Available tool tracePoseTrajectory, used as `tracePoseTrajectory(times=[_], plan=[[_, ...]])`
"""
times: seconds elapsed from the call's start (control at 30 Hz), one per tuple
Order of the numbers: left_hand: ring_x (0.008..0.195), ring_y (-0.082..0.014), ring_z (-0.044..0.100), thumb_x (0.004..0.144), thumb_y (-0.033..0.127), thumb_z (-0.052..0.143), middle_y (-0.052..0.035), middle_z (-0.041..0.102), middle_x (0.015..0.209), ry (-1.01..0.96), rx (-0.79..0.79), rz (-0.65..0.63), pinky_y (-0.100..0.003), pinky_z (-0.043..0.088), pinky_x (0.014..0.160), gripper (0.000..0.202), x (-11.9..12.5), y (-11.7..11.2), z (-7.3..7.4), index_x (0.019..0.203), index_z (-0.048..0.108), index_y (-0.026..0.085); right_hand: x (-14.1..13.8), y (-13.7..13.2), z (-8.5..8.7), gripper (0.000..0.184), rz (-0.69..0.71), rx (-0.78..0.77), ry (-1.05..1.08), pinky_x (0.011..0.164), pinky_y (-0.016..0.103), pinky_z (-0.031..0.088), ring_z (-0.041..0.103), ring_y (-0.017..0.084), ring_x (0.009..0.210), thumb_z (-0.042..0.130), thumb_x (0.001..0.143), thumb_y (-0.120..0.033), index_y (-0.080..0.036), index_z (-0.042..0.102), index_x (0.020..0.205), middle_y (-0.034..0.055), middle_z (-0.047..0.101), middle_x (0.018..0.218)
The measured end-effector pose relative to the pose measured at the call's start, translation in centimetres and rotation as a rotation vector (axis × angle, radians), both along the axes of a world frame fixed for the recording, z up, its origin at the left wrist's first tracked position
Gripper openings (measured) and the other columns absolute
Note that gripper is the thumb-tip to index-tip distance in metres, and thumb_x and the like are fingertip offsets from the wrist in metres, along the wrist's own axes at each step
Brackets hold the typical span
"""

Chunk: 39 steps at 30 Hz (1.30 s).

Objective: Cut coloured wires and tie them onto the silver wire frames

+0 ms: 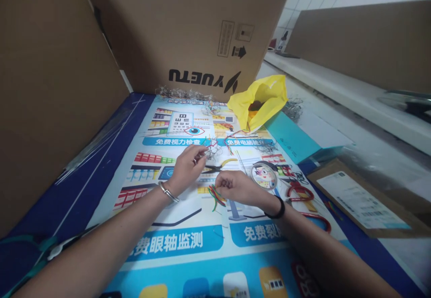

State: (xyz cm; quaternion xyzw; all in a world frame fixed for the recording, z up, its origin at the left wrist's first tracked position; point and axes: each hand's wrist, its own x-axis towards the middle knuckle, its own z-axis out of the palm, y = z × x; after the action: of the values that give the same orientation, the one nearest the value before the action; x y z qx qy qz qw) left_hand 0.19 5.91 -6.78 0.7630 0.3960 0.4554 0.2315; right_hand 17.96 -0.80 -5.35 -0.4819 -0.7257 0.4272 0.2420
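Note:
My left hand (187,165), a metal bangle on its wrist, pinches a tangle of thin silvery wire (211,151) just above the printed poster (188,239). My right hand (234,186), with a black band on the wrist, is curled closed beside it and holds a bunch of red, green and yellow wires (215,197) that droop from the fist. Yellow-handled pliers (220,165) lie on the poster between the two hands.
Cardboard boxes (188,28) wall the left and back. A yellow plastic bag (259,98), a teal box (296,136), a roll of clear tape (265,174), red-handled tools (301,192) and a labelled brown parcel (363,203) lie to the right. More wire scraps (183,94) line the back.

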Motion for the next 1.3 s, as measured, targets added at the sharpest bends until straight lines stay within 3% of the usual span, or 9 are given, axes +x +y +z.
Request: tracePoseTrajectory(times=[0.17, 0.3, 0.37, 0.53, 0.63, 0.93, 1.1, 1.3], plan=[[0.072, -0.0133, 0.055, 0.079, 0.017, 0.053, -0.0043, 0.058, 0.093, -0.005, 0.057, 0.008, -0.025, 0.047, 0.064, 0.018, 0.0, -0.2, 0.2, 0.095, 0.06, 0.022, 0.2, 0.3, -0.5, 0.004, -0.026, -0.056, 0.172, 0.052, 0.019, 0.039, 0.052, 0.009, 0.057, 0.053, 0.072, -0.012, -0.016, 0.054, 0.073, -0.0021, 0.058, 0.064], [0.066, -0.0121, 0.053, 0.08, 0.021, 0.053, -0.0041, 0.059, 0.089, -0.051, 0.055, -0.059, -0.025, 0.045, 0.059, 0.011, 0.0, -0.5, 0.5, 0.088, 0.062, 0.022, 0.3, 0.5, -0.4, 0.003, -0.04, -0.145, 0.301, 0.05, 0.02, 0.038, 0.051, 0.009, 0.052, 0.056, 0.074, -0.017, -0.016, 0.053, 0.073, -0.0033, 0.056, 0.058], [0.065, -0.0123, 0.053, 0.079, 0.025, 0.056, -0.0035, 0.061, 0.085, -0.063, -0.019, -0.135, -0.024, 0.043, 0.057, 0.008, 0.0, -0.7, 1.0, 0.083, 0.062, 0.021, 0.4, 0.6, -0.2, 0.004, -0.056, -0.135, 0.286, 0.05, 0.02, 0.037, 0.05, 0.009, 0.053, 0.058, 0.073, -0.018, -0.015, 0.055, 0.072, -0.0032, 0.056, 0.059], [0.058, -0.0108, 0.049, 0.073, 0.031, 0.064, 0.0015, 0.058, 0.067, 0.061, -0.395, -0.482, -0.022, 0.038, 0.052, 0.013, -0.1, -1.3, 2.0, 0.074, 0.06, 0.019, 0.6, 0.9, -0.1, 0.006, -0.091, -0.124, 0.289, 0.057, 0.021, 0.039, 0.052, 0.009, 0.059, 0.063, 0.068, -0.02, -0.014, 0.06, 0.068, -0.0026, 0.057, 0.063], [0.057, -0.01, 0.048, 0.067, 0.028, 0.069, 0.0036, 0.056, 0.064, 0.081, -0.492, -0.544, -0.021, 0.036, 0.052, 0.016, 0.0, -1.4, 1.8, 0.073, 0.057, 0.019, 0.6, 1.0, -0.2, 0.009, -0.118, -0.177, 0.311, 0.055, 0.021, 0.037, 0.051, 0.009, 0.058, 0.066, 0.066, -0.021, -0.014, 0.062, 0.068, -0.0021, 0.058, 0.063], [0.052, -0.008, 0.039, 0.072, 0.018, 0.057, 0.0057, 0.047, 0.057, 0.253, -0.512, -0.606, -0.019, 0.029, 0.048, 0.01, -0.3, -0.8, 1.6, 0.063, 0.053, 0.017, 1.1, 1.3, 0.5, 0.009, -0.196, -0.234, 0.455, 0.045, 0.019, 0.028, 0.041, 0.005, 0.048, 0.067, 0.065, -0.021, -0.013, 0.062, 0.068, -0.0045, 0.053, 0.058], [0.058, -0.0082, 0.042, 0.071, 0.016, 0.058, 0.0046, 0.052, 0.065, 0.329, -0.545, -0.769, -0.019, 0.032, 0.053, 0.009, -0.4, -0.8, 1.6, 0.065, 0.051, 0.016, 1.3, 1.4, 0.2, 0.01, -0.244, -0.266, 0.578, 0.041, 0.017, 0.027, 0.042, 0.005, 0.044, 0.066, 0.066, -0.021, -0.014, 0.06, 0.069, -0.0054, 0.052, 0.053], [0.06, -0.0084, 0.046, 0.072, 0.018, 0.062, 0.0039, 0.057, 0.069, 0.52, -0.499, -0.832, -0.019, 0.033, 0.055, 0.004, -0.5, -0.8, 2.0, 0.069, 0.059, 0.016, 1.2, 1.3, 0.4, 0.013, -0.316, -0.349, 0.791, 0.036, 0.016, 0.028, 0.05, 0.006, 0.044, 0.063, 0.068, -0.022, -0.018, 0.052, 0.074, 0.0023, 0.067, 0.077]])
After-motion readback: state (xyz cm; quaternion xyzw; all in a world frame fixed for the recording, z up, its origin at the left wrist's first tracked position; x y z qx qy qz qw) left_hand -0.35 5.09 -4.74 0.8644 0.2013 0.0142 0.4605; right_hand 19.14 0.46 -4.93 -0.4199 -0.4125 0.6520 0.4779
